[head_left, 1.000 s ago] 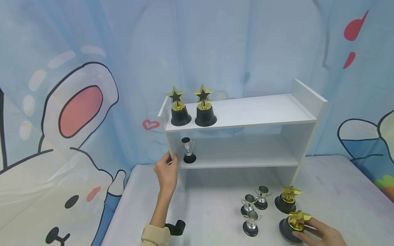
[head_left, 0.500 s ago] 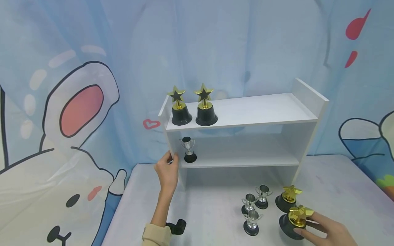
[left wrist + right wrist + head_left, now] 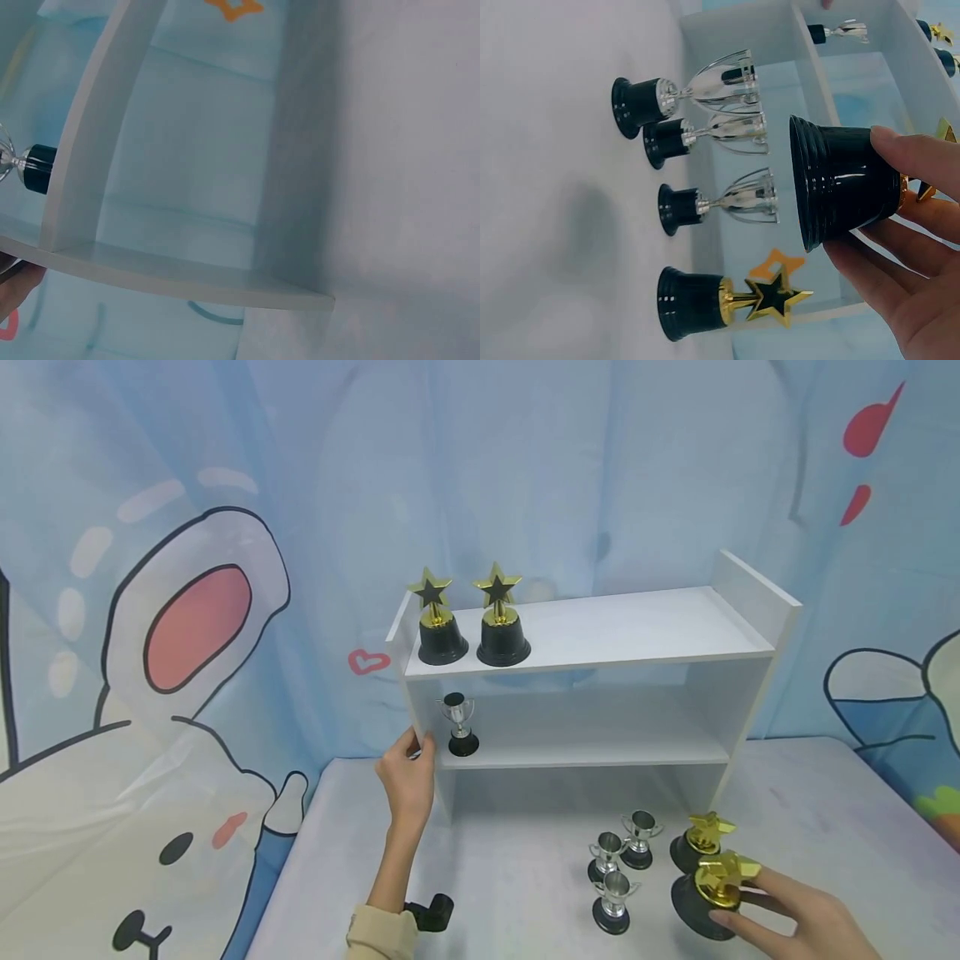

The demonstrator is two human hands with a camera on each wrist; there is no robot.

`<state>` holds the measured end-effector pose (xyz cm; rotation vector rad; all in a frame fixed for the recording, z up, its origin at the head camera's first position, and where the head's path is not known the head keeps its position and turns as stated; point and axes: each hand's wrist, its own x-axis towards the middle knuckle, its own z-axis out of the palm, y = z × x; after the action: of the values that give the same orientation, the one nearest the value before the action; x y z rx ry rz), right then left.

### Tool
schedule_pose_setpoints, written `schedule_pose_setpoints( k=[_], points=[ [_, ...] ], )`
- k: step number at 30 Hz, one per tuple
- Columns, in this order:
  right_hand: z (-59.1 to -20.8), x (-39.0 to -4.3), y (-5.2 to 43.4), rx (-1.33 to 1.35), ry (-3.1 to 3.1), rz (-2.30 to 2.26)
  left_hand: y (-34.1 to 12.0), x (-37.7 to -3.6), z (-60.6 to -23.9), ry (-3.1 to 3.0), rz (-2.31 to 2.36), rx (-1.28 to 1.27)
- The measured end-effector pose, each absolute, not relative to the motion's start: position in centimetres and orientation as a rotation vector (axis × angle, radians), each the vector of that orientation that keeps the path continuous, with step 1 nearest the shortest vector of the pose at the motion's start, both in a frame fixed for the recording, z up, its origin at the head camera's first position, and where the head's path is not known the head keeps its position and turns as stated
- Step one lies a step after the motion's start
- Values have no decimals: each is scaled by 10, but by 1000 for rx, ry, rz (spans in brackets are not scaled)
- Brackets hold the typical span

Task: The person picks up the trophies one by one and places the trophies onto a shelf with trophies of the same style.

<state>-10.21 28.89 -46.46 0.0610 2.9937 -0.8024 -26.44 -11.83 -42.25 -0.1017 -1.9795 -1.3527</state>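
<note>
My right hand (image 3: 806,914) grips a gold star trophy (image 3: 697,908) by its black base. In the right wrist view this trophy (image 3: 847,180) is tilted and held clear of the table, thumb on one side and fingers on the other. My left hand (image 3: 407,781) holds the left side panel of a white two-tier shelf (image 3: 615,628) at middle-board height; only part of that hand (image 3: 21,289) shows in the left wrist view. Another star trophy (image 3: 701,843) stands on the table just behind the held one. Several small silver cup trophies (image 3: 613,893) stand left of it.
Two star trophies (image 3: 502,631) stand at the left of the top board. One silver cup (image 3: 460,727) is on the middle board, near the left panel. A printed curtain (image 3: 562,468) hangs behind the shelf. The white table (image 3: 517,893) extends in front.
My right hand has raised the star trophy slightly and brought it a little to the left, toward the standing star trophy. The left hand stays on the shelf panel.
</note>
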Motion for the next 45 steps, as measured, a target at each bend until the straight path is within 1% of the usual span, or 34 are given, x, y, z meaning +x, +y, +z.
schedule_pose_setpoints(
  k=[10,22,29,36,45],
  points=[
    [-443,-102,278,11,3019,-842,-119,-265,-422,-1974,-1345,-106],
    [-421,-95,263,-160,3171,-896,-118,-265,-423,-1970,-1368,-111],
    [-415,-96,262,-361,3287,-901,-118,-264,-422,-1967,-1374,-106],
    [-405,-97,257,-493,3375,-882,-119,-264,-421,-1978,-1365,-89],
    [-383,-105,251,-891,3469,-948,-118,-266,-422,-1988,-1376,-78]
  ],
)
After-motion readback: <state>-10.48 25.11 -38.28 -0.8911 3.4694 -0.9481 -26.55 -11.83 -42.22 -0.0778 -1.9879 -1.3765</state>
